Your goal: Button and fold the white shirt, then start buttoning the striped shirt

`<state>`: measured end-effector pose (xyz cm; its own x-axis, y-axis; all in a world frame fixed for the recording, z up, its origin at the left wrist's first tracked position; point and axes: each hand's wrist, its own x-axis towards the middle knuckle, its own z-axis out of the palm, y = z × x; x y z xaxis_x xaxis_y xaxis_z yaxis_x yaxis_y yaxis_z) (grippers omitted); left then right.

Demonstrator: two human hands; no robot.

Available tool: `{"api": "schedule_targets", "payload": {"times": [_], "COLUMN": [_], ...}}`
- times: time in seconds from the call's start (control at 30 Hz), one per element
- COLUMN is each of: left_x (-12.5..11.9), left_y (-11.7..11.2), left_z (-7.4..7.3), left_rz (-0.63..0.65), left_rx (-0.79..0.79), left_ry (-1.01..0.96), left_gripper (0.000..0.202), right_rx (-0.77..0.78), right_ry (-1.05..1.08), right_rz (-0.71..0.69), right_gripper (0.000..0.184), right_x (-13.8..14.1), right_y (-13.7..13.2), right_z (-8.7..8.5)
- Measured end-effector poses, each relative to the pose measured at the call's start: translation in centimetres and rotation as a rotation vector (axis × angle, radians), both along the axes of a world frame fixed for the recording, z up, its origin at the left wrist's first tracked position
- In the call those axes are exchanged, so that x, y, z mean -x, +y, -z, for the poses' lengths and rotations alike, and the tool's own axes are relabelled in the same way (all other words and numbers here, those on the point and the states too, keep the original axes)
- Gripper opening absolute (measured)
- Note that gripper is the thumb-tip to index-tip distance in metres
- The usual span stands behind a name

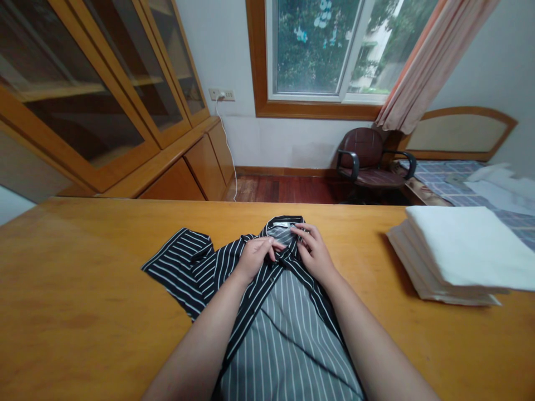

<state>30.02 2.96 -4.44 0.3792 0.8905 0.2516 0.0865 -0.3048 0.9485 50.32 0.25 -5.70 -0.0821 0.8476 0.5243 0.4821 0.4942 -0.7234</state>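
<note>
A black shirt with white stripes [296,334] lies on the wooden table, its front partly open and the greyer inner side of the cloth showing. One short sleeve [184,264] is spread out to the left; the other sleeve cannot be made out. The collar [281,223] points away from me, with a small white label inside it. My left hand [258,256] is closed on the shirt at the left of the neckline, fingertips bent over the cloth. On the right of the collar, my right hand [313,250] holds the edge between thumb and fingers.
A stack of folded white cloth or padding [472,250] sits on the right of the table [83,312]. Beyond the far edge stand a brown armchair [361,156], a bed [443,178] and a glass-door cabinet [163,133]. A white cord [228,145] hangs from the wall socket.
</note>
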Motion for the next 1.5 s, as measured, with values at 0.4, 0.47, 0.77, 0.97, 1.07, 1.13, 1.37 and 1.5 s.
{"api": "schedule_targets", "payload": {"times": [0.4,0.47,0.77,0.97,1.07,1.13,1.37,1.5], "left_x": [0.9,1.0,1.3,2.1,2.3,2.4,5.4,8.2], "left_y": [0.5,0.3,0.9,1.6,1.6,1.8,4.1,4.4], "left_z": [0.4,0.3,1.2,1.0,1.1,1.4,2.3,2.1], "left_rz": [-0.112,-0.102,-0.215,-0.350,-0.443,-0.497,-0.574,-0.480], "left_rx": [-0.463,-0.488,-0.552,-0.551,-0.534,-0.512,-0.218,-0.113], "left_ry": [0.615,0.723,0.822,0.765,0.704,0.685,0.556,0.490], "left_gripper": [0.029,0.038,0.027,0.012,0.018,0.028,0.026,0.027], "right_rx": [0.062,0.061,0.090,0.089,0.071,0.055,0.326,0.424], "right_ry": [-0.153,-0.136,-0.102,-0.109,-0.153,-0.204,-0.247,-0.306], "right_rz": [-0.009,-0.004,0.025,0.059,0.095,0.128,0.172,0.080], "right_gripper": [0.030,0.031,0.031,0.036,0.044,0.046,0.026,0.015], "right_x": [-0.3,-0.4,-0.6,-0.8,-1.2,-2.1,-8.7,-9.5], "right_y": [0.1,0.1,0.2,0.5,0.6,0.8,0.9,-0.4], "right_z": [0.1,0.1,0.2,0.9,1.1,1.1,1.0,0.8]}}
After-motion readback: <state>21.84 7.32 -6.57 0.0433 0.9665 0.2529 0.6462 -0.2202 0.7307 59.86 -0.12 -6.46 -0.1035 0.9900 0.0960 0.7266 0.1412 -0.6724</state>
